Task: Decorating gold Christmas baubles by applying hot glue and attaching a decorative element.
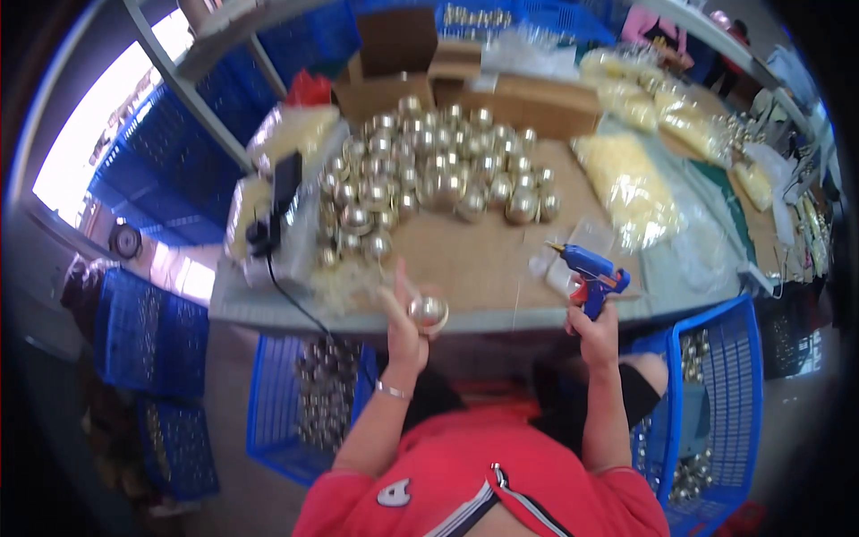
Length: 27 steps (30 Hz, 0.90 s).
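Note:
A shiny pale-gold ball (429, 310) rests in my left hand (405, 333), just over the near edge of the table. Its fingers point up beside the ball, and a pale rim shows along the ball's lower right. My right hand (598, 335) grips a blue glue gun (587, 262) by its handle, its nozzle pointing up and to the left. The gun is well apart from the ball. Beyond both hands, a heap of similar gold balls (443, 166) lies on a brown cardboard sheet (438, 255).
Cardboard boxes (546, 105) stand behind the heap. Clear bags of pale yellow material (626, 183) lie right and left. A black cord (291, 300) hangs over the table's front left. Blue crates (259, 407) of balls flank my legs. Another person (658, 34) is at far right.

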Motion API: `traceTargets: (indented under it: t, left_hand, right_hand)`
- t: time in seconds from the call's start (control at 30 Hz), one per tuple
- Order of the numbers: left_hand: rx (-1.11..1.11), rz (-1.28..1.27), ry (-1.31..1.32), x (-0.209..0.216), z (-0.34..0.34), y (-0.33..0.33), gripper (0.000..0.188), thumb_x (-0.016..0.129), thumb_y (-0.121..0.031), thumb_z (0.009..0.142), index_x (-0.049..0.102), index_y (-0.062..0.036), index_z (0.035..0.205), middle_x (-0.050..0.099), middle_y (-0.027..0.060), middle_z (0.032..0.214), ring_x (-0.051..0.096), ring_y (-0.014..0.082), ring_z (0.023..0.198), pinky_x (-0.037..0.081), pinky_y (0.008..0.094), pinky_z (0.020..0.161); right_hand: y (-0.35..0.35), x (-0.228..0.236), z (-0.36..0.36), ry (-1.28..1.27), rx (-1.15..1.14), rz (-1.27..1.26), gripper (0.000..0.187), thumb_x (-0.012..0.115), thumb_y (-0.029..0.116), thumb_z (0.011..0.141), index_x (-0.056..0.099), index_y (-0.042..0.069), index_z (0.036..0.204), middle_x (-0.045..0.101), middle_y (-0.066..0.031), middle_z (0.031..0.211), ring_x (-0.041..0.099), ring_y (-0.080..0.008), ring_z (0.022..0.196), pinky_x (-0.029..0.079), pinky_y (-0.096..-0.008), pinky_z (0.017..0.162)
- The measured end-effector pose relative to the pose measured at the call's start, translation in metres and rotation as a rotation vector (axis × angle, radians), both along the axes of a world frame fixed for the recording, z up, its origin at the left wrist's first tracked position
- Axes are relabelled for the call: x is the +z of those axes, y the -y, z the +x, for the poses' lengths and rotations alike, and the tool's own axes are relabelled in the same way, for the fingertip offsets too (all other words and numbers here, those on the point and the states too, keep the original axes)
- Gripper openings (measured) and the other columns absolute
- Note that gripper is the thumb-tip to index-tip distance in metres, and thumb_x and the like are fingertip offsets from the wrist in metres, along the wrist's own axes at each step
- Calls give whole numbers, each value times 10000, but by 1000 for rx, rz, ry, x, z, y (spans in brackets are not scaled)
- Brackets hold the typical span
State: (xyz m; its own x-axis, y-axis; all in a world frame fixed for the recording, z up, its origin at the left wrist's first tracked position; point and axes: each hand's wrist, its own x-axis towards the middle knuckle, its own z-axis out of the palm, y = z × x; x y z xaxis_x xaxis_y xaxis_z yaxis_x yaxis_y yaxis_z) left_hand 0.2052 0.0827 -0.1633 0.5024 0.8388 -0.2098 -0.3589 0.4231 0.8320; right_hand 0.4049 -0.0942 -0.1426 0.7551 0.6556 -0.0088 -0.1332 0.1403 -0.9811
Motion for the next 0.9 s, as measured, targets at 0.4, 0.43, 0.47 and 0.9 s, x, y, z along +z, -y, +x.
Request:
traceTargets:
  t: [0.4,0.43,0.47,0.9]
  left_hand:
    - [1,138,-94,-25,0,10,726,184,-672,896,169,-228,1470,576,29,905,546,50,661,376,159,465]
    - [-1,132,-96,-26,0,11,726,184,-672,896,169,-228,1470,576,29,905,546,50,661,376,159,465]
    - [-19,126,-95,-25,-1,11,726,184,-672,896,168,-228,1470,575,29,907,537,46,654,369,160,463]
    - [-33,84,-90,-25,3,5,725,181,-680,891,155,-246,1472,566,27,921,507,40,609,337,174,445]
  right_hand:
    - [-18,-8,-61,-191,519,-161,136,666,51,785,590,3,888,600,-36,710,559,-82,561,429,-216,500]
    - [-20,-8,-64,-122,498,-209,129,670,60,792,595,9,883,597,-26,711,555,-75,565,429,-214,502]
    - [-21,-8,-66,-53,478,-256,122,673,69,799,600,14,879,593,-16,711,551,-67,569,429,-211,505]
    - [-34,-11,-69,173,482,-449,346,691,206,811,616,8,1085,655,-87,868,584,-137,780,474,-281,740]
